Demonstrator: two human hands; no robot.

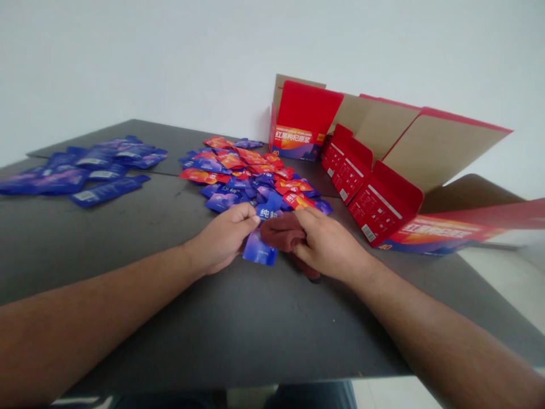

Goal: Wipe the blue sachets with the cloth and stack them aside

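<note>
So a blue packet (259, 253) is being held up over the near part of the bench (213, 329), just in front of a mixed heap of red and blue packets (238, 170). It's pinched along its left side by the left hand (232, 236), thumb on top and the grip pretty narrow, probably so most of the printed face is left uncovered. A bunched brown cloth (283, 230) is gripped in the right hand (326, 244) and laid against the packet's right part; likely it's been folded up thick like that so a soft pad is put between fingers and wrapper. Whether the packet's edge is also caught through the cloth can't be told, and neither can whether its bottom end is touching the bench. Off to the left, well apart from the heap, a blue-only pile (102, 162) is laid out, presumably so the two lots aren't mixed up. The red boxes (370, 199) are stood at the right with flaps up, likely so elbow room is left in the middle.
</note>
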